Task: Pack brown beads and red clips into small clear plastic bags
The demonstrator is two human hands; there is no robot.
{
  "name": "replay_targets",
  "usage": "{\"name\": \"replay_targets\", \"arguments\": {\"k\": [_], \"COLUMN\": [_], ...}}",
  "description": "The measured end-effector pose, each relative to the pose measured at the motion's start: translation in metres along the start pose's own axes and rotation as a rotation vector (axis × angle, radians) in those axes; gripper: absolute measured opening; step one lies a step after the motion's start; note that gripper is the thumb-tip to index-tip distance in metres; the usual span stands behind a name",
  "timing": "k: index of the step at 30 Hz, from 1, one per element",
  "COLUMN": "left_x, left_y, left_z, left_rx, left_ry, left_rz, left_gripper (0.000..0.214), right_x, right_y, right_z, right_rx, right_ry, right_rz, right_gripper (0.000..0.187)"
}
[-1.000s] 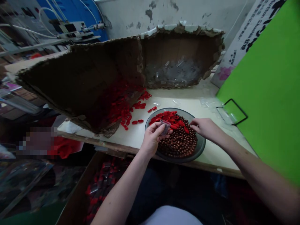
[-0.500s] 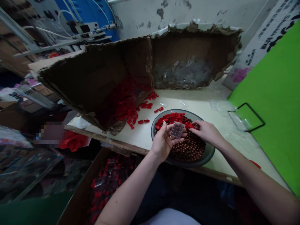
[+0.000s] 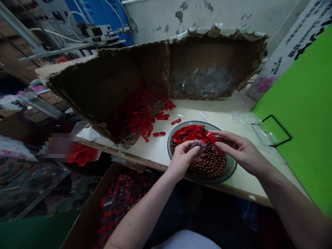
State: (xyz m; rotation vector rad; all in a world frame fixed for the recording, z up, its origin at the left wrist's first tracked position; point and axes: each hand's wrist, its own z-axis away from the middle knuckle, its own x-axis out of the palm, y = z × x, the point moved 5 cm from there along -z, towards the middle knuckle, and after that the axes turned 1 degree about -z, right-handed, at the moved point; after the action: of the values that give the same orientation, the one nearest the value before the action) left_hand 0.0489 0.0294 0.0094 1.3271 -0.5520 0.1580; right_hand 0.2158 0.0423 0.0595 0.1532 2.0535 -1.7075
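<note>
My left hand (image 3: 183, 156) grips a small clear plastic box (image 3: 198, 145) between thumb and fingers; dark round balls show through its wall. To the right, my right hand (image 3: 237, 149) pinches a red plastic cap (image 3: 212, 137) by its side, a short gap away from the box. Both hands are over a grey basin (image 3: 231, 173) on the table. Inside it lie many shiny brown balls (image 3: 210, 164), with a heap of red caps (image 3: 190, 131) on top at the far side.
A torn cardboard box (image 3: 103, 69) behind the basin holds loose red pieces (image 3: 141, 110) and clear plastic boxes (image 3: 204, 81). A green panel (image 3: 306, 121) with a black wire loop stands at right. Below the table edge, a carton (image 3: 85, 214) holds red-capped boxes (image 3: 121, 197).
My right hand has lifted a red cap from the heap and turned it. My left hand has gone from an open palm under the clear box to a pinch on it.
</note>
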Motion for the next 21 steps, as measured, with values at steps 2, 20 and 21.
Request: {"name": "replay_targets", "arguments": {"k": [2,20,21], "left_x": [0.002,0.011,0.011], "left_y": [0.000,0.004,0.004], "left_z": [0.002,0.010,0.010], "left_rx": [0.008,0.100,0.093], "left_ry": [-0.007,0.013,0.003], "left_rz": [-0.047,-0.257,-0.265], "left_gripper": [0.035,0.023,0.023], "right_x": [0.003,0.028,0.028], "right_y": [-0.008,-0.014,-0.014], "right_z": [0.004,0.033,0.034], "right_rx": [-0.049,-0.288,-0.285], "right_ry": [0.000,0.150,0.145], "right_rz": [0.057,0.396,0.396], "right_gripper": [0.037,0.041,0.041]}}
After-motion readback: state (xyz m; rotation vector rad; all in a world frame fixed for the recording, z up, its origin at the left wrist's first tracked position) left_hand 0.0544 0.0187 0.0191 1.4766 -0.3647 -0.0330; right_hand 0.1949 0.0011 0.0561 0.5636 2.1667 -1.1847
